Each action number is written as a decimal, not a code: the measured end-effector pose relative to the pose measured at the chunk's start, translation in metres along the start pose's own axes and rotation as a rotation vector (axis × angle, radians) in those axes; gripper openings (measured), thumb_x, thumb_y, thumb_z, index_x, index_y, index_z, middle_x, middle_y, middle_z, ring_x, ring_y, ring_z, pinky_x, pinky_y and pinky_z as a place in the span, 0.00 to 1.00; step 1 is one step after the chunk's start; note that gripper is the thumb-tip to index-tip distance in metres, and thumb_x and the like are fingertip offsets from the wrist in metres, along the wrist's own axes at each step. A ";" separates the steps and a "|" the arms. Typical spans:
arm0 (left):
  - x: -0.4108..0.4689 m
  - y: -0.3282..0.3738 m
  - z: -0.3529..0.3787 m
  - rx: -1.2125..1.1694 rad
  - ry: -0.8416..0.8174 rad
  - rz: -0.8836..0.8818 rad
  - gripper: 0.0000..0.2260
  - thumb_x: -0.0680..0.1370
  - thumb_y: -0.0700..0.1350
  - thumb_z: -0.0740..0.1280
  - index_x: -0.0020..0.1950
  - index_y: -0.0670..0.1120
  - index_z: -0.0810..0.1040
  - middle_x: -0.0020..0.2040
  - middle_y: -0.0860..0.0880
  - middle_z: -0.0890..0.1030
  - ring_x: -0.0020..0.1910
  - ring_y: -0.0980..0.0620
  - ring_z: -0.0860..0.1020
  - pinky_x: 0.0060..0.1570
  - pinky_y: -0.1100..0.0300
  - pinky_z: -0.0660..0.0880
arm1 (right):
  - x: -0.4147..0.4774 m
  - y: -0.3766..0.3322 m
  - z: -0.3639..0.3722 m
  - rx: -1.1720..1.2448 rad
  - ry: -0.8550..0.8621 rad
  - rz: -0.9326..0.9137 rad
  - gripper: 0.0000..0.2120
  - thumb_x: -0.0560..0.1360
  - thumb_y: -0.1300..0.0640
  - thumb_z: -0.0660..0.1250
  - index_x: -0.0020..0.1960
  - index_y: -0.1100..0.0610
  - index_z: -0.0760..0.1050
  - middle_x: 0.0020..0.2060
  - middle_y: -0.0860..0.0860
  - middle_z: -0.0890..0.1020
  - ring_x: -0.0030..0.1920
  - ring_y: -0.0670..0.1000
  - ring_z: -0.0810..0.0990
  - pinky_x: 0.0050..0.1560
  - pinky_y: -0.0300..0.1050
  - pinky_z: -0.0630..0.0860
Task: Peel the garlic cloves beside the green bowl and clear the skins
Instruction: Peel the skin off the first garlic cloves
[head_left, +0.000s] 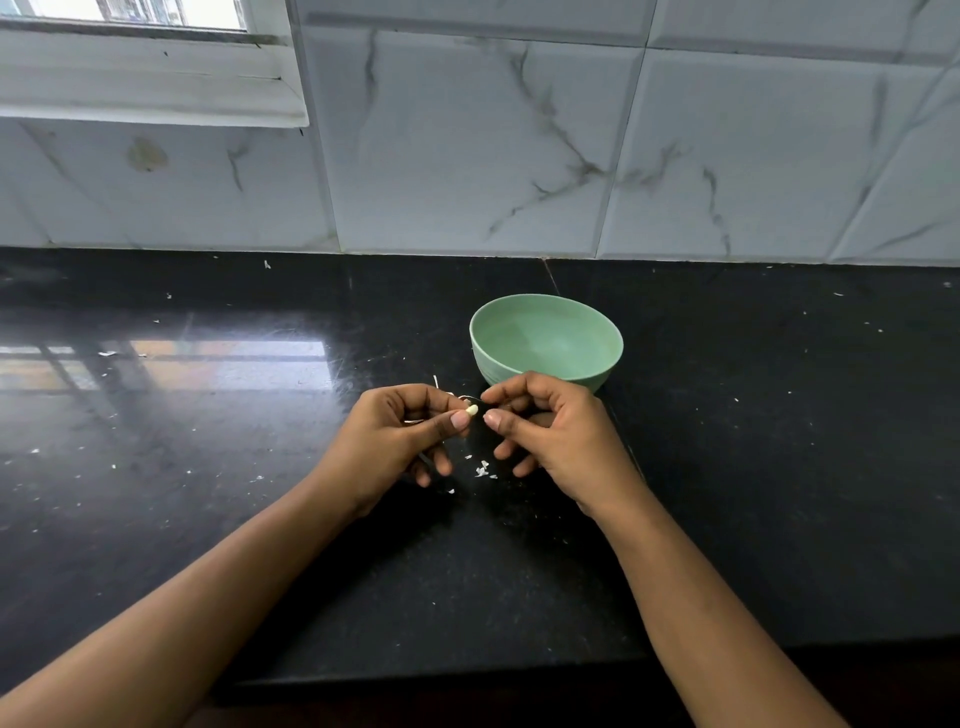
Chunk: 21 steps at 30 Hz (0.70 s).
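Black counter (208, 519), left hand (395, 441) pinching garlic clove (471, 410), right hand (561, 436) curled

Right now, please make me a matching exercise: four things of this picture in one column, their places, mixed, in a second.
1 garlic clove
2 green bowl
3 skin bits
4 window

a lying loose on the counter
b top left, above the counter
c pinched by the left hand
d just beyond the right hand

Pairs: 1-c, 2-d, 3-a, 4-b
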<state>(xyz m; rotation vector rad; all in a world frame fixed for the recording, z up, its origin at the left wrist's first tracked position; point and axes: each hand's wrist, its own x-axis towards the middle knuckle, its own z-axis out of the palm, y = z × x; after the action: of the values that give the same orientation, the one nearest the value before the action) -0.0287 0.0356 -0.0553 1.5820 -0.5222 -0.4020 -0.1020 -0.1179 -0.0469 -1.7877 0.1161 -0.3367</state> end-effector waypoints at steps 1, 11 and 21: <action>0.000 0.000 0.000 0.012 -0.003 0.004 0.01 0.75 0.38 0.68 0.44 0.42 0.79 0.31 0.51 0.81 0.21 0.56 0.75 0.19 0.67 0.68 | 0.000 0.000 0.000 0.006 -0.013 -0.007 0.08 0.73 0.65 0.69 0.45 0.52 0.79 0.34 0.48 0.81 0.31 0.46 0.80 0.26 0.39 0.75; -0.001 0.000 -0.001 0.053 -0.017 0.016 0.01 0.74 0.39 0.69 0.44 0.42 0.80 0.31 0.50 0.80 0.22 0.54 0.75 0.19 0.66 0.68 | -0.002 0.000 0.002 -0.147 0.003 -0.133 0.06 0.73 0.62 0.71 0.43 0.51 0.81 0.36 0.50 0.84 0.33 0.45 0.82 0.27 0.39 0.75; -0.006 -0.001 0.001 0.312 0.154 0.256 0.02 0.71 0.39 0.74 0.41 0.46 0.83 0.30 0.49 0.82 0.24 0.52 0.79 0.25 0.60 0.75 | 0.001 0.004 0.002 -0.024 0.036 -0.020 0.02 0.72 0.63 0.71 0.41 0.59 0.81 0.33 0.53 0.84 0.30 0.47 0.81 0.28 0.38 0.75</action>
<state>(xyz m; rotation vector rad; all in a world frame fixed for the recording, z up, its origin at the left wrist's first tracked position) -0.0344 0.0382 -0.0570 1.7998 -0.6824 -0.0027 -0.1004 -0.1172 -0.0512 -1.8077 0.1284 -0.3833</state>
